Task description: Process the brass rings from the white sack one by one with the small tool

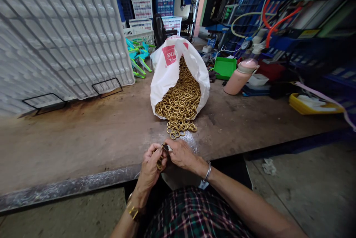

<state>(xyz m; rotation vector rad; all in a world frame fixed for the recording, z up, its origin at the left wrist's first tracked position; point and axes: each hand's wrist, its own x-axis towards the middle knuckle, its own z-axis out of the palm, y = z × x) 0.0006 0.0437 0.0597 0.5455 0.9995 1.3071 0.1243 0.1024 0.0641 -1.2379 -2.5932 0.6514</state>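
Observation:
Both hands meet at the table's front edge. My left hand [149, 164] is closed around brass-coloured rings [159, 164], partly covered by its fingers. My right hand [184, 155] pinches a small dark-tipped tool [166, 147] with a pale part, its tip against the left fingertips; its exact kind is too small to make out. Just beyond the hands, a white plastic bag [164, 78] lies on its side with its mouth facing me. A large heap of the same rings [182, 101] fills it and spills onto the wooden table [111, 138].
Stacked white ribbed trays [63, 26] stand on the left beside black wire stands [107, 88]. Green and blue plastic clips [139, 58] lie behind. To the right are a pink bottle [240, 76], a green tray [224, 68], a yellow tray [314, 104] and orange hoses [267, 4].

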